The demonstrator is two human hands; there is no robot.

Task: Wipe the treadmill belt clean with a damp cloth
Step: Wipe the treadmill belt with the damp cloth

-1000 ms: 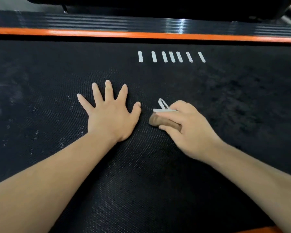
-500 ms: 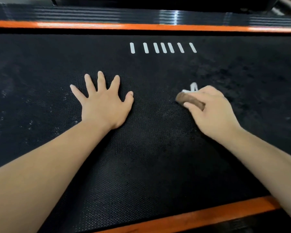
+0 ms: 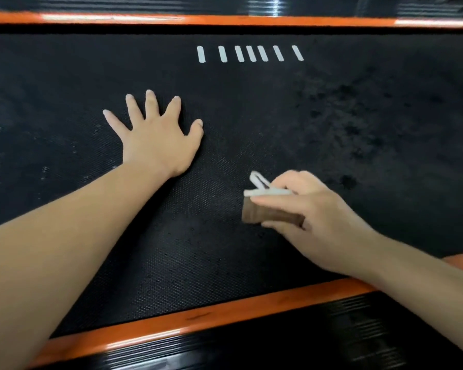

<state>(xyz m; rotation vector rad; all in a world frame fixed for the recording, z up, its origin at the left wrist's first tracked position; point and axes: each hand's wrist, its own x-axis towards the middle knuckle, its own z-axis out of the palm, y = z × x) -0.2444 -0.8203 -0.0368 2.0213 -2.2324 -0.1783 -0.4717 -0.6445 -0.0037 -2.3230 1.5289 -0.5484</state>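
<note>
Over the last second the right hand (image 3: pixel 316 222) has swept the cloth (image 3: pixel 270 213) in a loop. It began just beside the left thumb, swung out to the right, and has now drawn back toward the person, so it sits lower on the treadmill belt (image 3: pixel 198 263), near the orange side rail (image 3: pixel 198 316) on the near edge. The grip is closed: thumb and curled fingers pinch the brown folded wad, with a white loop (image 3: pixel 259 180) sticking out above the forefinger. The cloth's underside appears to be pressed on the belt, though the blur leaves the contact uncertain. The left hand (image 3: pixel 158 145) has not shifted. It lies flat, fingers spread and holding nothing, apparently bracing the person's weight and perhaps keeping the belt from sliding. The stroke pattern suggests scrubbing is under way in the middle of the belt, between the two hands. Much seems left to do: pale specks (image 3: pixel 44 169) still dot the belt left of the planted hand. Dark mottled blotches (image 3: pixel 358 124) spread to the right below the white dashes (image 3: pixel 249 53), and whether these are damp or dirt cannot be told.
</note>
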